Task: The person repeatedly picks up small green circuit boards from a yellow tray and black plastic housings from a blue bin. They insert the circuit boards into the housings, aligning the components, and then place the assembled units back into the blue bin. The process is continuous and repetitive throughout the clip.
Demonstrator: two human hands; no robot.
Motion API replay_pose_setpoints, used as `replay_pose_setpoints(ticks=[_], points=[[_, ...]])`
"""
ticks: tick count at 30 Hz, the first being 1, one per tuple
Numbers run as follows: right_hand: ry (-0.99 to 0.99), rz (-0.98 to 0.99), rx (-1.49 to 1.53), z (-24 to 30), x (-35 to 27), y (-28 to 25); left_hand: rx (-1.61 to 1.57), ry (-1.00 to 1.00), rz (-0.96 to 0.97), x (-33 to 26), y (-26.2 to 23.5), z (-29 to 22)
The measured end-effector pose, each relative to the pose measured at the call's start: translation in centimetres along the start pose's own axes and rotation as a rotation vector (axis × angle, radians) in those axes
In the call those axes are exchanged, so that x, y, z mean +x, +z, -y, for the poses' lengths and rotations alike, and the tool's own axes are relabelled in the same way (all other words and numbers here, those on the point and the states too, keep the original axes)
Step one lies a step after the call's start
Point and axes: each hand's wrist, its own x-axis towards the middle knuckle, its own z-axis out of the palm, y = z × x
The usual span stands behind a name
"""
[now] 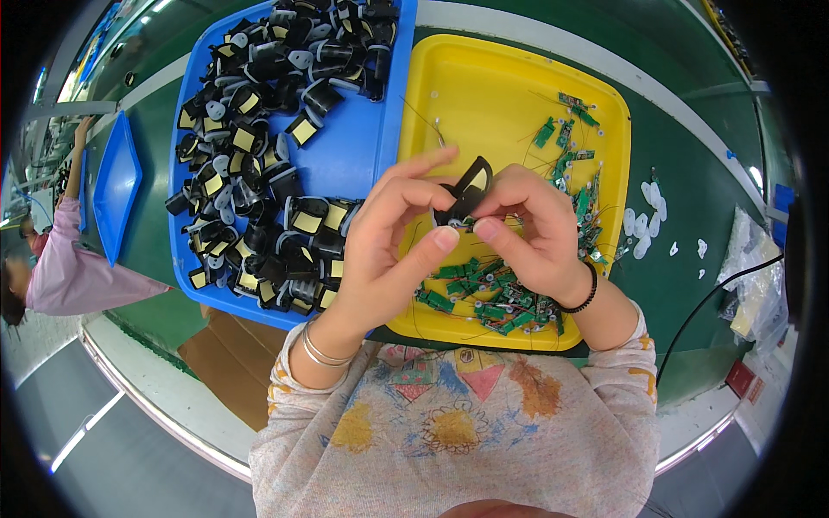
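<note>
Above the yellow tray (449,65), my left hand (389,246) pinches a small black plastic housing (462,203) with a pale yellow pad on its face. The housing is tilted, and its lower part is partly covered by my fingers. My right hand (544,233) closes its thumb and fingers at the housing's right edge, where a small part shows between the fingertips; I cannot make out what it is. Small green circuit boards (496,302) with thin wires lie in the yellow tray, beneath and to the right of my hands.
On the left stands a blue tray (354,129) heaped with similar black housings (246,138). White oval pieces (642,226) and a clear plastic bag (747,268) lie on the green table at right. Cardboard (229,363) sits near the front edge. Another person (78,268) works at far left beside a blue tray.
</note>
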Motion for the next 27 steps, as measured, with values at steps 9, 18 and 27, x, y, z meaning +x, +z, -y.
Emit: replay_pose_setpoints(ticks=[9,18,27], points=[[-0.021,0.070,-0.089,-0.1,0.3,-0.3,0.289,0.021,-0.015,0.3,-1.1,-0.3],[-0.091,0.123,-0.081,-0.1,0.4,-0.5,0.372,0.190,-0.070,0.0,-1.1,0.0],[0.013,0.231,-0.077,0.4,0.6,-1.2,0.361,0.160,-0.082,0.0,-1.4,0.2]])
